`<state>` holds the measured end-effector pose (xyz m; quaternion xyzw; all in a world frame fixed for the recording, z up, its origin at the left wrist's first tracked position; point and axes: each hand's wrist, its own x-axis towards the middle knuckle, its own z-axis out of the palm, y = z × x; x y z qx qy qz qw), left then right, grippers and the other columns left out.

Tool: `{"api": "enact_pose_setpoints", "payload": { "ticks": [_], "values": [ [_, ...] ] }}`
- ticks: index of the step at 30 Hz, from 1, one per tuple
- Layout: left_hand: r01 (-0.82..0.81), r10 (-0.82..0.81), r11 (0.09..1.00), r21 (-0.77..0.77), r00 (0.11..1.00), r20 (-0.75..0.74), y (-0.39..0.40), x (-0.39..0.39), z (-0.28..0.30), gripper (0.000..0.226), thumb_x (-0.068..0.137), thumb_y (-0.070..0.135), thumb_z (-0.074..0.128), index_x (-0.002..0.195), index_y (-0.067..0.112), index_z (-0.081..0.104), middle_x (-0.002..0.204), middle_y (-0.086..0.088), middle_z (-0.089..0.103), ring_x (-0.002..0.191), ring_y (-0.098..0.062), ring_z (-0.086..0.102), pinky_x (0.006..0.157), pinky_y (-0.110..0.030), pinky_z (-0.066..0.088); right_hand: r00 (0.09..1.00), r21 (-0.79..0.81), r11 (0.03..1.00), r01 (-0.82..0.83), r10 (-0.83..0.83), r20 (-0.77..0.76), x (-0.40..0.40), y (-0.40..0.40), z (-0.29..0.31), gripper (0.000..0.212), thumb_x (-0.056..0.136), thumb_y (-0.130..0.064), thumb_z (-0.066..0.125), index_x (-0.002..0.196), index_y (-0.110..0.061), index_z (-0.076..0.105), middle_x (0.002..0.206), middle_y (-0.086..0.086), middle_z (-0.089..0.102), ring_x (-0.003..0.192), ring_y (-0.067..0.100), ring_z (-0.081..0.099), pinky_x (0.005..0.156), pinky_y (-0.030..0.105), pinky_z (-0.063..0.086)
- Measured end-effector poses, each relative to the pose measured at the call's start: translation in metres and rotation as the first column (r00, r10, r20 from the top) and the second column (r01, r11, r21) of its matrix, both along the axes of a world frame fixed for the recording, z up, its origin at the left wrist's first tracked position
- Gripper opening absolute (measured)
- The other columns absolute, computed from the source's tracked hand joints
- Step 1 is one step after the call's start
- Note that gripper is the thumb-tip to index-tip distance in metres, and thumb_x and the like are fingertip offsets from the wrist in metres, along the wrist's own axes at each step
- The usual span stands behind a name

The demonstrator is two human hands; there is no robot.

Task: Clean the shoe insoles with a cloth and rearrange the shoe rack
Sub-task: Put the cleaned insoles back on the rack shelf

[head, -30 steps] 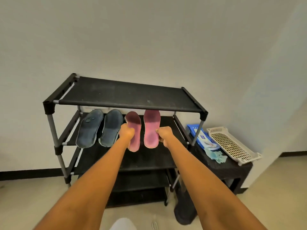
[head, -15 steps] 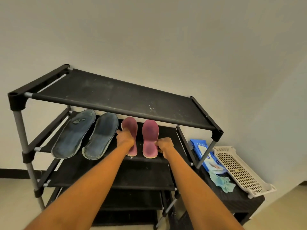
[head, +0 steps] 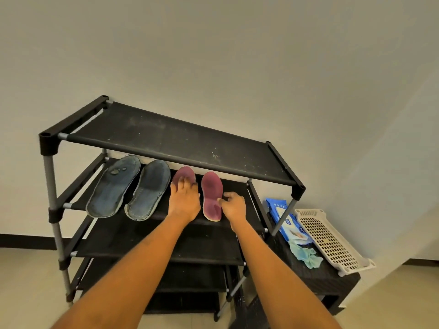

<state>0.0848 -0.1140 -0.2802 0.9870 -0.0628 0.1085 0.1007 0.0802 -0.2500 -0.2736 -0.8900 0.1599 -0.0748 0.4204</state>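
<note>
Wipes pack (head: pixel 283 218), cloth (head: pixel 306 255) and basket (head: pixel 329 241) sit beside the rack (head: pixel 166 136).

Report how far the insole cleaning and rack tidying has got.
Done: four insoles lie in a row on the rack's second shelf. In hand: left hand presses one pink insole; right hand touches the other. Left: unclear; the cloth lies aside.

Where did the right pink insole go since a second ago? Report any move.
Yes: the right pink insole went deeper onto its shelf; its heel no longer overhangs the front bar.
</note>
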Motion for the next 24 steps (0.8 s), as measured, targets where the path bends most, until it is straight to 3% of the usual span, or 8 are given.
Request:
{"api": "enact_pose_setpoints", "payload": {
  "ticks": [6, 9, 12, 17, 24],
  "values": [
    [0.061, -0.026, 0.961, -0.268, 0.991, 0.130, 0.027, -0.064, 0.010, 0.037, 0.100, 0.027, 0.035, 0.132, 0.012, 0.045, 0.138, -0.010, 0.043, 0.129, -0.026, 0.040, 0.108, -0.043, 0.031, 0.994, 0.022, 0.994, -0.108, 0.108, 0.005, -0.082, 0.049, 0.026, 0.032, 0.088, -0.013, 0.062, 0.119, -0.008, 0.059, 0.123, 0.009, 0.057, 0.109, 0.021, 0.056, 0.093, 0.029, 0.046],
    [0.067, -0.025, 0.920, -0.387, 0.993, 0.114, 0.050, -0.101, 0.015, 0.032, 0.100, 0.022, 0.035, 0.125, 0.011, 0.051, 0.128, -0.012, 0.050, 0.120, -0.028, 0.047, 0.100, -0.041, 0.037, 0.993, 0.018, 0.993, -0.118, 0.118, -0.006, -0.123, 0.078, 0.038, 0.032, 0.088, -0.012, 0.061, 0.119, -0.006, 0.059, 0.118, 0.010, 0.061, 0.103, 0.022, 0.058, 0.094, 0.036, 0.048],
    [0.033, 0.013, 0.871, -0.490, 0.996, 0.091, 0.068, -0.140, 0.025, 0.032, 0.100, 0.019, 0.035, 0.123, 0.009, 0.053, 0.125, -0.014, 0.053, 0.115, -0.030, 0.049, 0.092, -0.041, 0.039, 0.991, 0.008, 0.991, -0.132, 0.132, -0.025, -0.156, 0.108, 0.048, 0.025, 0.087, -0.011, 0.060, 0.111, -0.005, 0.063, 0.101, 0.011, 0.064, 0.090, 0.021, 0.056, 0.086, 0.041, 0.050],
    [-0.025, 0.009, 0.869, -0.494, 0.999, -0.034, 0.096, -0.213, 0.052, 0.032, 0.101, 0.023, 0.030, 0.124, 0.010, 0.050, 0.129, -0.012, 0.050, 0.116, -0.031, 0.048, 0.091, -0.043, 0.037, 0.985, 0.057, 0.983, -0.173, 0.173, 0.003, -0.219, 0.148, 0.076, 0.027, 0.088, -0.010, 0.057, 0.114, -0.009, 0.065, 0.116, 0.013, 0.064, 0.107, 0.030, 0.058, 0.091, 0.046, 0.050],
    [-0.069, 0.054, 0.879, -0.472, 0.997, -0.046, 0.129, -0.262, 0.057, 0.028, 0.098, 0.023, 0.033, 0.113, 0.008, 0.052, 0.118, -0.015, 0.057, 0.107, -0.034, 0.053, 0.090, -0.049, 0.042, 0.960, 0.104, 0.955, -0.279, 0.281, 0.003, -0.264, 0.179, 0.099, 0.020, 0.087, -0.010, 0.059, 0.100, 0.002, 0.068, 0.104, 0.020, 0.067, 0.097, 0.035, 0.063, 0.086, 0.050, 0.053]
  ]
}}
